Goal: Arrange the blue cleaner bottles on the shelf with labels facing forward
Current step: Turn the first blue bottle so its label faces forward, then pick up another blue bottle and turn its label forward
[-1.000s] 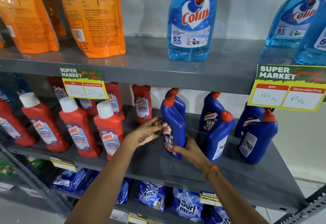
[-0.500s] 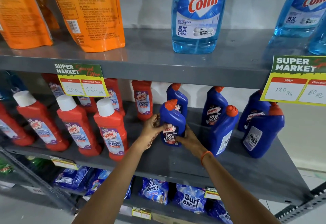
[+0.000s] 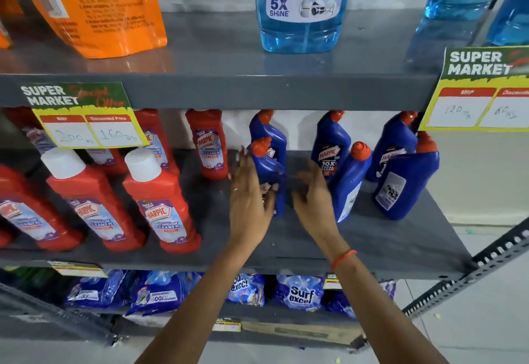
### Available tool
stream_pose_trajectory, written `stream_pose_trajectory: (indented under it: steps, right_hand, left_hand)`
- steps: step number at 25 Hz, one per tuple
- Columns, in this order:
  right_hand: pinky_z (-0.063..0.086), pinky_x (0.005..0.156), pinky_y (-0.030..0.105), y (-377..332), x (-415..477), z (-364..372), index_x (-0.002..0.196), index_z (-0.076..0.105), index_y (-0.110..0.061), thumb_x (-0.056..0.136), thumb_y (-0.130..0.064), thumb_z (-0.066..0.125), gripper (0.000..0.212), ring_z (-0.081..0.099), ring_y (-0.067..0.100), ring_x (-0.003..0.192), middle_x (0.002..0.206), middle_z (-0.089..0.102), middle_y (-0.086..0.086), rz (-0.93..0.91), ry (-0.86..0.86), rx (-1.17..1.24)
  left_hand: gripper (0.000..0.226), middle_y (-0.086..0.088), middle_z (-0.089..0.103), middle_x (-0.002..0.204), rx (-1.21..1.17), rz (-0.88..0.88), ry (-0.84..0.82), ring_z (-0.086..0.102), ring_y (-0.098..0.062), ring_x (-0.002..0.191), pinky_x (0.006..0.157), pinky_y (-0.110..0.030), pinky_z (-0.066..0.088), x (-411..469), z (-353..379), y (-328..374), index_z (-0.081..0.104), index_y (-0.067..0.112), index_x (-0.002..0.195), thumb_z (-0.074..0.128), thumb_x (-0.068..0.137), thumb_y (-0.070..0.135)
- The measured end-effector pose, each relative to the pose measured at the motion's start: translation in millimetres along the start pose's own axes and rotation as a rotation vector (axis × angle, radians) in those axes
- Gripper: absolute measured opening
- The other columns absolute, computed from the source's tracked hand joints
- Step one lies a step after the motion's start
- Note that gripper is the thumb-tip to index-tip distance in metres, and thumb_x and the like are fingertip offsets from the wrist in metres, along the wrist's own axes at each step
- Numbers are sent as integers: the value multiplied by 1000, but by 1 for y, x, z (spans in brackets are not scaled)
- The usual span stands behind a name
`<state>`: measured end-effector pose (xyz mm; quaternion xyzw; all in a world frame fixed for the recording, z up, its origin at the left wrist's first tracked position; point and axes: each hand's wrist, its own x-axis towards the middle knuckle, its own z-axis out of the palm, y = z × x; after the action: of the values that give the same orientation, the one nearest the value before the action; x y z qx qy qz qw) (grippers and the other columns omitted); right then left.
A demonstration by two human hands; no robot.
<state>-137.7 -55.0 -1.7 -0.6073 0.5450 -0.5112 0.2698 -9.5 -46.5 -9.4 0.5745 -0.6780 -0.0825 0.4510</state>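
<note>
Your left hand (image 3: 248,200) is spread wide, fingers loose, its fingertips lying against the front blue bottle (image 3: 270,180) without closing on it; motion blur hides how firm the touch is. Your right hand (image 3: 313,200) hangs open just to the right of that bottle, holding nothing. The bottle stands upright between your hands on the grey middle shelf (image 3: 372,237), its label mostly hidden behind your left fingers.

Directly behind it stands a second blue bottle (image 3: 269,131). Just past your right hand, a blue bottle (image 3: 330,146) reads "HARPIC 10X TOTAL CLEAN", and the nearer one (image 3: 350,183) shows its side. Farther right, another bottle (image 3: 406,183) shows a pale back label.

Left of your left hand stand red bottles (image 3: 160,206) marked "HARPIC BATHROOM CLEANER". The tag above them (image 3: 83,114) reads "SUPER MARKET", 200 and 160 rs; the right-hand tag (image 3: 483,91) reads 120 and 60.

Bare shelf lies open below your wrists up to the front edge. "Surf excel" packs (image 3: 300,295) sit underneath.
</note>
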Motion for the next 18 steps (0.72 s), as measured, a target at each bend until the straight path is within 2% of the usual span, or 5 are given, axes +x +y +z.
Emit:
stream_pose_trajectory:
  steps: [2, 4, 8, 12, 18]
  right_hand:
    - [48, 79, 10, -14, -9, -25, 124, 42, -6, 81, 9, 48, 46, 59, 8, 90, 103, 59, 2, -62, 122, 60]
    - [47, 81, 10, -11, -15, -46, 117, 47, -8, 81, 7, 47, 39, 57, 5, 89, 101, 59, 4, -121, 257, 84]
    - [52, 88, 42, 43, -12, -71, 114, 47, -19, 79, -7, 51, 37, 56, 22, 103, 112, 53, 3, -72, 354, 55]
    - [45, 96, 47, 101, 9, -77, 126, 42, -6, 76, -7, 66, 56, 49, 36, 112, 121, 51, 18, 193, 145, -125]
    - [51, 89, 44, 131, 16, -91, 121, 44, -13, 68, -11, 66, 58, 59, 30, 103, 116, 60, 14, 284, -160, 29]
  left_hand:
    - [69, -14, 20, 155, 35, 143, 61, 15, -21, 143, 116, -45, 27, -3, 2, 23, 11, 11, 145, 52, 89, 15]
    - [61, -10, 30, 151, -34, 220, 83, 23, -14, 140, 114, -25, 27, -6, 11, 42, 19, 11, 143, 52, 91, 15]
    - [50, -11, 61, 127, -135, 137, -83, 55, -20, 115, 97, -26, 44, 2, 48, 62, 48, 6, 128, 65, 84, 24]
    - [54, -16, 68, 113, -157, -77, -315, 63, -31, 104, 88, -39, 51, 21, 84, 73, 55, 8, 119, 73, 75, 34]
    - [45, -14, 72, 91, -157, -251, -243, 65, -28, 84, 68, -32, 48, 31, 106, 80, 61, 8, 99, 77, 70, 38]
